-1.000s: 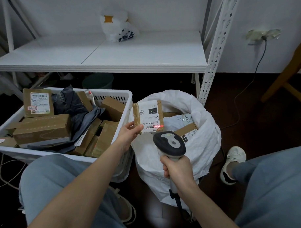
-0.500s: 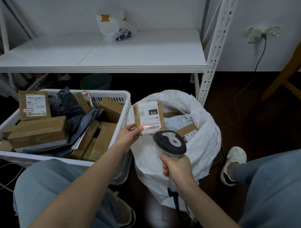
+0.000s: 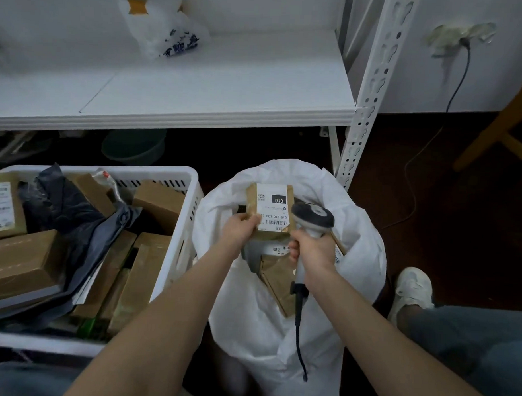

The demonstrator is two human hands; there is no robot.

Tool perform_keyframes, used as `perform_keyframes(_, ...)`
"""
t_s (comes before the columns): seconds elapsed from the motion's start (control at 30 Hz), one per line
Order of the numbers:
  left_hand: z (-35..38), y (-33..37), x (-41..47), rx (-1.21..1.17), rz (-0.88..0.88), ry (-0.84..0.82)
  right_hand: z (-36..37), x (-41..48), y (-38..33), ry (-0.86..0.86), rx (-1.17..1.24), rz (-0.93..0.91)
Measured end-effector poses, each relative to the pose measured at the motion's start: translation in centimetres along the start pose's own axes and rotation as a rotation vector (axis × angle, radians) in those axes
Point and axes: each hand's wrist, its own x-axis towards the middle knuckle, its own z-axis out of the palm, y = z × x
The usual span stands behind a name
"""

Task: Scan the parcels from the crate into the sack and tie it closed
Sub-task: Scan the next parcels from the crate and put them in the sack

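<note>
**Parcel.** The parcel (image 3: 269,211) is held upright over the sack's open mouth, label toward the camera. The left hand (image 3: 241,229) pinches its lower left corner, thumb on the label. The right hand (image 3: 311,250) is curled round the handle of the scanner (image 3: 312,219), whose head sits just beside the parcel's right edge.

**Hazards.**
- The one-corner grip is slight. A knock from the scanner head could twist the parcel loose before it is lowered.
- The cable (image 3: 298,332) hangs down the front of the sack (image 3: 359,239). It could snag on the rim, or be trapped under a dropped parcel.
- The rim is soft cloth and may fold inward, narrowing the mouth.
- Boxes (image 3: 277,275) already lie on edge inside; a dropped parcel may lodge on them.

**Clearances.** The crate (image 3: 191,213), with many parcels left, presses against the sack's left side, so transfers cross one low wall. The shelf post (image 3: 367,98) stands just behind the sack. Open floor lies to the right.
</note>
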Motion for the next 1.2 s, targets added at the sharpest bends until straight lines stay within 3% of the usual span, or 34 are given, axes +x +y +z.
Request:
perform_keyframes(0.17, 1.9, -1.5, 1.0, 0.229, -0.005, -0.037, 0.0, 1.7, 1.0, 0.015, -0.037, 0.053)
perform_keyframes(0.37, -1.2, -0.7, -1.2, 0.138, 0.022, 0.000, 1.9, -0.4, 0.7, -0.019, -0.026, 0.038)
perform_keyframes(0.8, -17.8, -2.8, -9.2, 0.232, 0.168, 0.248, 13.0, -11.6, 1.1, -0.326, -0.135, -0.007)
perform_keyframes(1.1, -30.1, -7.5, -8.5, 0.436, 0.022, 0.486, 24.0, -14.1, 5.4, -0.466, -0.230, 0.043)
perform_keyframes(1.2, -35.3, -9.0, -7.6, 0.517, -0.054, 0.657, 28.1, -13.7, 6.9, -0.497, -0.257, 0.096)
